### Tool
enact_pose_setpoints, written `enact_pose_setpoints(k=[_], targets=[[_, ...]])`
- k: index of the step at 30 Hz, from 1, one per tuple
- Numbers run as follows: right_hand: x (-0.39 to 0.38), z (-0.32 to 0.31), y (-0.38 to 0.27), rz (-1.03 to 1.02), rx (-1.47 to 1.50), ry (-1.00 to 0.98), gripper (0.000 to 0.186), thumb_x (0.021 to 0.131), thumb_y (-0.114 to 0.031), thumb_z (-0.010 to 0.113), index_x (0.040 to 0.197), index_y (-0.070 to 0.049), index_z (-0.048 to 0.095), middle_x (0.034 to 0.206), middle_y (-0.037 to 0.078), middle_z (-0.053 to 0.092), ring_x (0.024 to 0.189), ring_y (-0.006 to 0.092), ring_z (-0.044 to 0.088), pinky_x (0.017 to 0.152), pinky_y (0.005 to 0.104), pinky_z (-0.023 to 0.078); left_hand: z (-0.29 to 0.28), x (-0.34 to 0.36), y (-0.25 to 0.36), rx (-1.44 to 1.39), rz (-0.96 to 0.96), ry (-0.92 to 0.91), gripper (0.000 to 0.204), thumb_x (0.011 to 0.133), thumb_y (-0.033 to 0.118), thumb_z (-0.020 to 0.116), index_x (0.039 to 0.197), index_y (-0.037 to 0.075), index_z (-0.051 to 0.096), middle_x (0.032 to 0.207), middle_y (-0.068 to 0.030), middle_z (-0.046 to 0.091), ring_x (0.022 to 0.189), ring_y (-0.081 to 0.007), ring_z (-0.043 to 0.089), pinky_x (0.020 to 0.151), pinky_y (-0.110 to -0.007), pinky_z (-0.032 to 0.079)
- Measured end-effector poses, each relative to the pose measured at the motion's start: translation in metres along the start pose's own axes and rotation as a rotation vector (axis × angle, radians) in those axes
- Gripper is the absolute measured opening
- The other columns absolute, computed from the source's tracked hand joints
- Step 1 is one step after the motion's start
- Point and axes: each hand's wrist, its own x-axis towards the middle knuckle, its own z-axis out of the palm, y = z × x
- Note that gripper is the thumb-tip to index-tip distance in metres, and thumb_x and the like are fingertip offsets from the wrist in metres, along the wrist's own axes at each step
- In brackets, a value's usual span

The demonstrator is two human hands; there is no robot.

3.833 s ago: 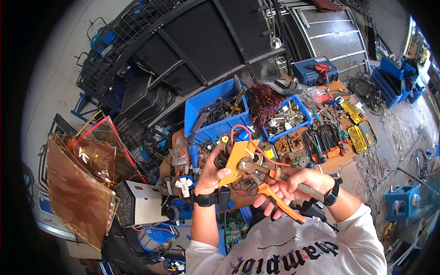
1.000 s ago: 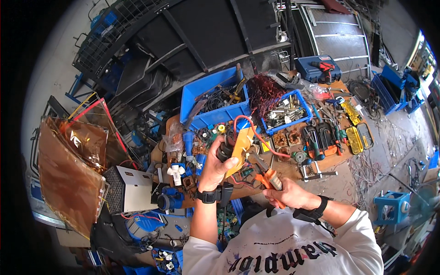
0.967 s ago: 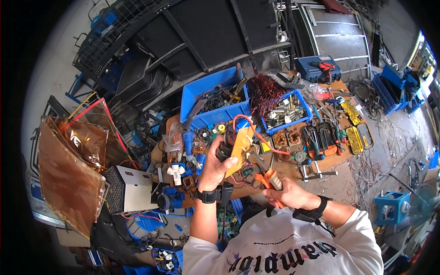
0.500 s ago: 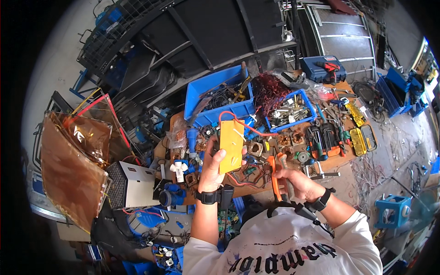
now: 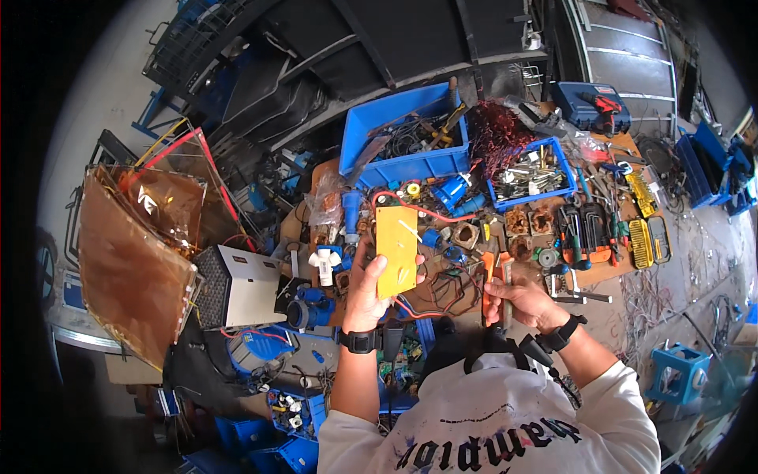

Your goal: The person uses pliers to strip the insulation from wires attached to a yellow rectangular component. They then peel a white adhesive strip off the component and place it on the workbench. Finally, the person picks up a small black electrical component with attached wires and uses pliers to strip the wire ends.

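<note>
In my left hand (image 5: 371, 288) is a flat yellow rectangular box (image 5: 396, 257), held upright with the thumb across its near face and fingertips round its right edge. A red wire (image 5: 442, 215) curves out behind its top, and more red cable shows below it. To the right, my right hand (image 5: 527, 302) is closed round an orange two-armed tool (image 5: 489, 286) resembling pliers, its arms pointing away from me. The tool is apart from the box. Beneath both hands lies a cluttered wooden workbench (image 5: 608, 276).
A blue crate (image 5: 407, 167) of cables and a blue tray (image 5: 570, 189) of metal parts stand at the back. Hand tools (image 5: 588, 229) lie right, near a blue case (image 5: 588, 107) with a red drill (image 5: 606, 110). A white-fronted box (image 5: 249, 286) stands left, beside brown sheets (image 5: 134, 261).
The view has shifted, so the bench and its contents sit farther right in the picture. My right hand has moved slightly with the orange tool; both hands keep their holds.
</note>
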Motion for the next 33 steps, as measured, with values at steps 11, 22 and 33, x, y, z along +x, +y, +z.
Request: enact_pose_setpoints(k=[11, 22, 33], targets=[[0.036, 0.031, 0.013, -0.15, -0.136, 0.012, 0.054, 0.088, 0.005, 0.053, 0.14, -0.006, 0.042, 0.127, 0.016, 0.054, 0.115, 0.0308, 0.059, 0.08, 0.0443, 0.061, -0.068, -0.014, 0.03, -0.027, -0.008, 0.036, 0.052, 0.089, 0.032, 0.066, 0.126, 0.009, 0.038, 0.122, -0.0227, 0.056, 0.103, -0.0389, 0.064, 0.079, -0.052, 0.059], [0.04, 0.099, 0.021, -0.644, -0.475, 0.114, 0.032, 0.069, 0.012, 0.057, 0.096, -0.006, 0.062, 0.1, -0.003, 0.059, 0.092, 0.0108, 0.054, 0.084, 0.0259, 0.045, -0.127, -0.012, 0.057, -0.161, -0.182, -0.114, 0.078, 0.08, 0.046, 0.069, 0.142, 0.009, 0.036, 0.12, -0.0194, 0.056, 0.099, -0.0369, 0.064, 0.074, -0.05, 0.06], [0.036, 0.139, 0.028, -0.705, -0.357, -0.119, 0.014, 0.075, 0.004, 0.059, 0.086, -0.004, 0.058, 0.155, 0.012, 0.03, 0.139, 0.0213, 0.034, 0.116, 0.0455, 0.024, -0.135, 0.017, 0.076, -0.204, -0.298, -0.384, 0.077, 0.081, 0.048, 0.066, 0.137, 0.001, 0.041, 0.122, -0.0192, 0.056, 0.101, -0.0355, 0.063, 0.079, -0.051, 0.058]])
